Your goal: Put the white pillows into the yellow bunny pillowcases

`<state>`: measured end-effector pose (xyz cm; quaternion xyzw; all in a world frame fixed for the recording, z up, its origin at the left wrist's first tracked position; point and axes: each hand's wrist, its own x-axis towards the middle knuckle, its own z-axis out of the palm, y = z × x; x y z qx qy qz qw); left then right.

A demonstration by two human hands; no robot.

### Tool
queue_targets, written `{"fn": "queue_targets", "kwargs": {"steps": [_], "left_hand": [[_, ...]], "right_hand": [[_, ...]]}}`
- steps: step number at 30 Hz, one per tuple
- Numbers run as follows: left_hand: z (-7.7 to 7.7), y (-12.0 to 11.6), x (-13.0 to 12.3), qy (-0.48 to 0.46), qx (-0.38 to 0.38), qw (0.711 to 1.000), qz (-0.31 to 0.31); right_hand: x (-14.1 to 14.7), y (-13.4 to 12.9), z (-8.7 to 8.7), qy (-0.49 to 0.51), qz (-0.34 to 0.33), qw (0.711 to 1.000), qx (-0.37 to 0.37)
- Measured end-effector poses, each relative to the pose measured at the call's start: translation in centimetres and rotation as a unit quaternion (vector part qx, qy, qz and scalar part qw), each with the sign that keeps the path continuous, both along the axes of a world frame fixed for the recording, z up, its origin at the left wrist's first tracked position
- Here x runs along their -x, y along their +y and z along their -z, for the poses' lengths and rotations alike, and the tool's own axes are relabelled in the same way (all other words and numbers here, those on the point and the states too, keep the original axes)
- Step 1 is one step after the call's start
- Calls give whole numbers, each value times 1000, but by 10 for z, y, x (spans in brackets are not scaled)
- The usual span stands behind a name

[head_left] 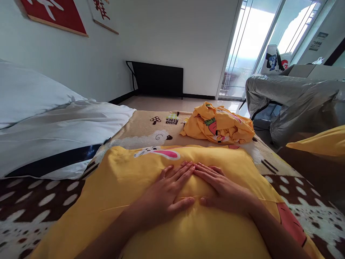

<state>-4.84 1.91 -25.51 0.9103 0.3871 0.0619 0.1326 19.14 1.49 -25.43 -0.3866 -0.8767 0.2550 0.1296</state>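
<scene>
A yellow pillow (129, 183) with a printed rabbit along its far edge and a red carrot print at the right lies on the bed in front of me. It looks puffed up, and a seam or crease runs across it. My left hand (168, 190) rests flat on its middle, palm down, fingers stretched out. Beside it, my right hand (225, 192) also presses flat on the yellow fabric. The fingertips of both hands meet at the centre. Neither hand grips anything.
A crumpled yellow cloth with carrot prints (218, 124) lies farther back on the patterned blanket (140, 126). White bedding (61, 122) is at the left. At the right stand plastic-covered furniture (291, 86) and another piece of yellow fabric (320, 142).
</scene>
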Motion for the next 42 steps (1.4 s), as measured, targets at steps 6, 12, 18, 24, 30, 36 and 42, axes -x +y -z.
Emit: {"fn": "queue_targets", "kwargs": {"steps": [6,12,18,24,30,36,42], "left_hand": [[-3,0,-2,7,9,1000,-5],[-5,0,-2,4,11,1000,-5],[-3,1,-2,5,3,1000,-4],[-1,1,-1,2,2,1000,-3],[-2,1,-2,-3,3,1000,-4],[0,0,0,-7,-3,1000,0],[0,2,-1,-12,-4,1000,4]], "right_hand": [[-1,1,2,8,-3,1000,-3],[-1,1,2,6,0,1000,7],[-1,1,2,13,-5,1000,3],[-1,1,0,9,0,1000,7],[-1,1,2,13,-1,1000,8],[-1,1,3,7,2,1000,8],[-2,1,1,12,-4,1000,4]]}}
